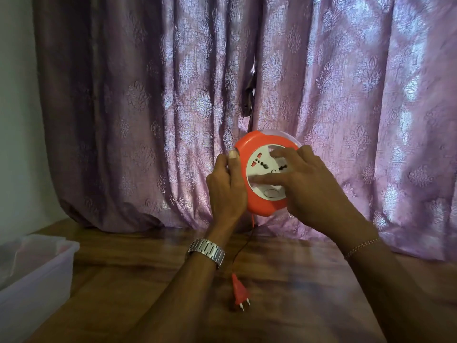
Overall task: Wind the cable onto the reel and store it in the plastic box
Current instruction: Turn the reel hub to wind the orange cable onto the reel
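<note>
I hold a round orange cable reel with a white socket face up in the air before the curtain. My left hand grips its left rim, thumb on the front edge. My right hand lies over the white centre disc, fingers spread on it. A thin orange cable drops from the reel's underside to the wooden table and ends in an orange two-pin plug lying near the middle. The clear plastic box stands at the table's left edge, its inside blurred.
A wooden table spreads below my arms. A purple patterned curtain hangs right behind the reel and bunches on the table's far edge. A white wall shows at the far left.
</note>
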A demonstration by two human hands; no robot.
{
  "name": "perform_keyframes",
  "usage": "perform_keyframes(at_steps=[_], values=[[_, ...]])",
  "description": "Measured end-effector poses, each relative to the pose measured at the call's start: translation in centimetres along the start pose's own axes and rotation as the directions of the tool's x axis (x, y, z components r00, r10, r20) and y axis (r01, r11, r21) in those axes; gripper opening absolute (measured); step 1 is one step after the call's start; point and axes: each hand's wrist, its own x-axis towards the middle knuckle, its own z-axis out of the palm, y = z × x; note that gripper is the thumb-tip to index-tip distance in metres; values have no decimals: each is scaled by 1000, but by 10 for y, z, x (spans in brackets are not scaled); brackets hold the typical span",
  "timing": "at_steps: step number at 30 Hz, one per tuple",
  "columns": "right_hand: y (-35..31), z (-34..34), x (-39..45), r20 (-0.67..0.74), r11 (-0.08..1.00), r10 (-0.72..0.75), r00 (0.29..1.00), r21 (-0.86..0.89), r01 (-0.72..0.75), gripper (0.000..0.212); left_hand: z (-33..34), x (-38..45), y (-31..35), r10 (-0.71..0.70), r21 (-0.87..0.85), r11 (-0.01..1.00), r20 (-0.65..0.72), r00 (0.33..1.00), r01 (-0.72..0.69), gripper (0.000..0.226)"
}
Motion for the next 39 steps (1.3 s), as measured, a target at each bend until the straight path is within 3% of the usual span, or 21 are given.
perform_keyframes(at_steps=[3, 12, 15, 20, 23, 26, 28, 32, 36, 39], values=[[-1, 2, -1, -81, 999, 17, 997, -50, -21, 45, 1, -1, 0, 2, 9, 1000, 16, 1000, -2, 41], [-5, 9, -3, -229, 971, 234, 945, 107, -214, 56, 2, -3, -1, 37, 28, 999, -2, 999, -37, 46], [-10, 13, 0, -281, 957, 291, 915, 79, -280, 62, 3, -2, -3, 11, 12, 1000, 4, 1000, -11, 45], [-6, 16, 2, -315, 967, 238, 919, -15, -255, 66, 1, 0, -3, 3, 7, 1000, -11, 1000, -3, 43], [1, 11, 1, -354, 994, 105, 929, 21, -104, 53, 0, 2, -3, 0, 11, 1000, -23, 1000, 0, 45], [8, 6, 0, -278, 992, -87, 957, 68, 110, 27, -1, 2, -2, -4, 8, 1000, -23, 1000, 4, 46], [7, 5, -2, -153, 986, -129, 980, 83, 143, 43, -1, 2, -3, -4, -1, 1000, -15, 1000, 4, 47], [3, 5, 0, -38, 996, -92, 995, 14, 92, 63, 0, 2, -2, 4, -2, 1000, -3, 1000, -4, 46], [3, 5, -1, -57, 989, -61, 996, -139, 53, 58, 0, 1, -1, 21, 14, 1000, 8, 1000, -21, 47], [-1, 6, -1, -76, 986, 25, 997, -161, -37, 59, 0, 2, -2, 25, 13, 1000, 13, 1000, -25, 47]])
